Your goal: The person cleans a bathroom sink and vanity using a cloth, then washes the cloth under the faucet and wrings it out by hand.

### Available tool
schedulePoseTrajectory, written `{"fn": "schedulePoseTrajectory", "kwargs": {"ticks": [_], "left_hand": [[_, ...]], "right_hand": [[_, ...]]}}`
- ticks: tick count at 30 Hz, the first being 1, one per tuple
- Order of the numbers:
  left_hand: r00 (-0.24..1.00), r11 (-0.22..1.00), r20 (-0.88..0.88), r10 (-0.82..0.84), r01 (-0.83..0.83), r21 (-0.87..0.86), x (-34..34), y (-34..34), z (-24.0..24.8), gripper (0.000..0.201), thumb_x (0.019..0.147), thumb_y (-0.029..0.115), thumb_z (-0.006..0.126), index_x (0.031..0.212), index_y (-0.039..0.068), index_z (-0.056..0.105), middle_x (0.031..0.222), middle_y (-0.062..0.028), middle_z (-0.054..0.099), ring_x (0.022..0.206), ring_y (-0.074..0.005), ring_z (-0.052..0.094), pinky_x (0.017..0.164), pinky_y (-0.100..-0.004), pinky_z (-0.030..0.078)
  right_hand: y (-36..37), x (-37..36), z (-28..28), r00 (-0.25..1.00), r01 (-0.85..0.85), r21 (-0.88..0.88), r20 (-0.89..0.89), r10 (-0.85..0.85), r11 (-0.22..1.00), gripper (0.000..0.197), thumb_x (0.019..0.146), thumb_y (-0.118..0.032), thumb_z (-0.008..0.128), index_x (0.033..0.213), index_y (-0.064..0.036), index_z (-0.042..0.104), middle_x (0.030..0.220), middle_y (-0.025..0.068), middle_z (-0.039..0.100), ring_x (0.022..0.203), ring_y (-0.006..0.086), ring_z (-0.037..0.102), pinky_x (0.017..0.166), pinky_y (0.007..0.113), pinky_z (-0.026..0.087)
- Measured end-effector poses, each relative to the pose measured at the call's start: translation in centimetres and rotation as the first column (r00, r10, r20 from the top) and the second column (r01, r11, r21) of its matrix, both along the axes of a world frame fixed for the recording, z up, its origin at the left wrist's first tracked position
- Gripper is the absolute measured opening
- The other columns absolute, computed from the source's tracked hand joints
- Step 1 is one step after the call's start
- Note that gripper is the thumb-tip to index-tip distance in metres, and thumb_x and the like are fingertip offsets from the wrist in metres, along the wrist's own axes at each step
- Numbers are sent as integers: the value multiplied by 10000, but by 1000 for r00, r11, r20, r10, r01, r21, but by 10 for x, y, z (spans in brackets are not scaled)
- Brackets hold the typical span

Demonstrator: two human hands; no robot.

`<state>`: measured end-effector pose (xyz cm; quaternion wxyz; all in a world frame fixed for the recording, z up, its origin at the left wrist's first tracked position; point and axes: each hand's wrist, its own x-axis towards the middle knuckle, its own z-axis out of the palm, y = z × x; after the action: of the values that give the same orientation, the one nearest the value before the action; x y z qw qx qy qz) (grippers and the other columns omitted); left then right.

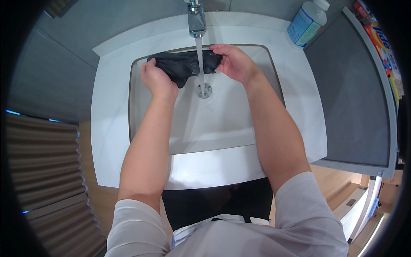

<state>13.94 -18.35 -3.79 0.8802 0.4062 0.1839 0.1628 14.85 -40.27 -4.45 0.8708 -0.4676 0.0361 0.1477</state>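
White marbled countertop (109, 128) surrounds our sink (222, 128), a bottle (306, 25) at back right. Above the drain (204, 91), our left hand (158, 79) and right hand (235, 62) hold a black cloth (173, 66), the faucet (197, 21) pouring water (199, 55) across it.

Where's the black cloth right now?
Head view, upper middle, just left of centre: the black cloth is held between the left hand and right hand, below the faucet at the sink's far side.
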Motion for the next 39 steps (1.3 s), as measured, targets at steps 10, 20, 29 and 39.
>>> {"fn": "schedulePoseTrajectory", "kwargs": {"ticks": [10,20,29,39], "left_hand": [[981,965,144,-127,156,-212,5,5,-7,156,998,138,422,1037,11,502,1072,-127,605,995,-279,648,846,-437,559],[986,969,112,-121,142,-202,10,10,-14,158,988,137,442,1032,-1,507,1050,-115,598,956,-260,639,832,-427,548],[991,979,29,-128,131,-156,14,6,-17,223,982,141,468,1116,-29,525,1104,-134,594,1006,-262,622,864,-427,542],[980,980,-67,-186,180,-85,13,3,-19,247,984,136,491,1156,-35,536,1112,-137,601,1002,-252,622,874,-391,543]], "right_hand": [[4,-10,7,902,-431,-238,-101,419,870,446,911,-137,710,1269,74,545,1102,98,653,1011,174,660,930,340,541],[1,-8,0,933,-359,-322,-149,327,876,369,913,-212,729,1168,25,607,1089,98,682,946,199,678,873,331,553],[6,-6,3,982,-161,-185,-126,139,969,265,1013,-187,577,1172,19,531,1108,170,640,988,298,678,893,462,584],[8,-6,9,951,-114,-69,-297,89,991,182,1043,-142,487,1110,27,504,1064,200,619,782,212,688,520,198,529]]}}
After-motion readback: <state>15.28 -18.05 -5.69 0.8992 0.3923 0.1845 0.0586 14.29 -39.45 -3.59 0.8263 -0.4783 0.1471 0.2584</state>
